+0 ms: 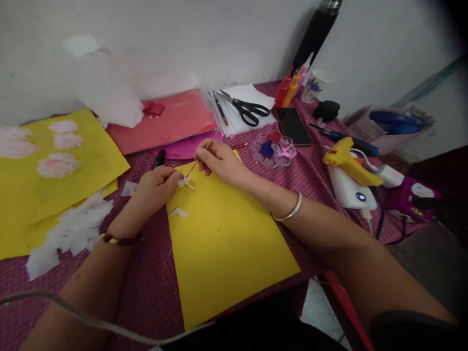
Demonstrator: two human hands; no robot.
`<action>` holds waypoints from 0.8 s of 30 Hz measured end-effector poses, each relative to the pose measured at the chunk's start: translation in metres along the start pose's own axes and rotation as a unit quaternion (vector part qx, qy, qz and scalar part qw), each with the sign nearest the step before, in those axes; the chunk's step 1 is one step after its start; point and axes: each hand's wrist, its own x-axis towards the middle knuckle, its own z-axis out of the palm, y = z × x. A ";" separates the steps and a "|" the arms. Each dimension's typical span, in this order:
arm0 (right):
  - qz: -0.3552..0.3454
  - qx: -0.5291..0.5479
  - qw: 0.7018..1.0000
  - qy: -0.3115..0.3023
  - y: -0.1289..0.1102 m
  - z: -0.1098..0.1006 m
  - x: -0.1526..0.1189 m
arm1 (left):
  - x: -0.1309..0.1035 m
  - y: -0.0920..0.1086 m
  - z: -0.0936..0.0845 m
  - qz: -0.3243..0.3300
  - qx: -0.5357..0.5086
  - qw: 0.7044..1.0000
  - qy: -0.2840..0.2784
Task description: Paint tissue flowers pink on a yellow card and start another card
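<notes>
My left hand (158, 189) is closed, pinching a small strip of thin white paper (187, 182) over the top left of a yellow sheet (226, 253). In my right hand (218, 162), thumb and fingers are closed on a thin stick (191, 168), its lower tip slanting down to the white paper. Whether the stick is a brush or something else I cannot tell. A second white paper scrap (179, 212) lies on the yellow sheet just below. Beside my left wrist is a loose pile of torn white tissue pieces (82, 222).
Another yellow sheet (22, 209) at left bears several pale pink tissue puffs (58, 165). Behind are a red folder (164, 126), scissors (248, 108) and a phone (293, 126). A paint palette (270, 148), yellow glue gun (351, 161) and white power bank (349, 187) stand right. A cable crosses the lower left.
</notes>
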 end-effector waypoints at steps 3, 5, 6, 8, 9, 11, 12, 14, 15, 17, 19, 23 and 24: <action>0.020 0.055 0.998 -0.005 -0.001 0.000 -0.005 | -0.006 -0.009 -0.006 -0.028 -0.067 0.997 0.005; 0.018 0.068 0.997 -0.015 -0.002 0.002 -0.009 | -0.015 -0.017 -0.012 -0.036 -0.093 0.995 0.001; 0.013 0.072 0.997 -0.019 -0.002 0.004 -0.010 | -0.022 -0.021 -0.014 -0.031 -0.091 0.995 -0.014; 0.003 0.080 0.996 -0.025 -0.002 0.007 -0.011 | -0.035 -0.028 -0.017 -0.008 -0.070 0.996 -0.061; 0.001 0.086 0.996 -0.027 -0.002 0.008 -0.011 | -0.042 -0.029 -0.017 0.010 -0.058 0.995 -0.082; 0.001 0.099 0.995 -0.032 -0.001 0.010 -0.012 | -0.053 -0.030 -0.015 0.045 -0.041 0.993 -0.104; 0.002 0.104 0.994 -0.034 0.000 0.010 -0.012 | -0.057 -0.028 -0.013 0.062 -0.029 0.992 -0.102; 0.001 0.110 0.993 -0.035 0.002 0.010 -0.015 | -0.064 -0.021 -0.007 0.097 -0.003 0.992 -0.084; -0.001 0.111 0.993 -0.035 0.003 0.010 -0.016 | -0.068 -0.016 -0.003 0.108 0.010 0.991 -0.072; -0.005 0.114 0.993 -0.030 0.004 0.010 -0.020 | -0.077 -0.005 0.003 0.117 0.035 0.991 -0.055; -0.009 0.125 0.992 -0.029 0.006 0.009 -0.023 | -0.088 0.005 0.004 0.118 0.066 0.988 -0.073; -0.013 0.146 0.989 -0.026 0.009 0.008 -0.023 | -0.103 0.001 -0.018 0.120 0.034 0.981 -0.148; -0.010 0.149 0.989 -0.022 0.009 0.009 -0.023 | -0.101 -0.005 -0.029 0.100 0.030 0.986 -0.130</action>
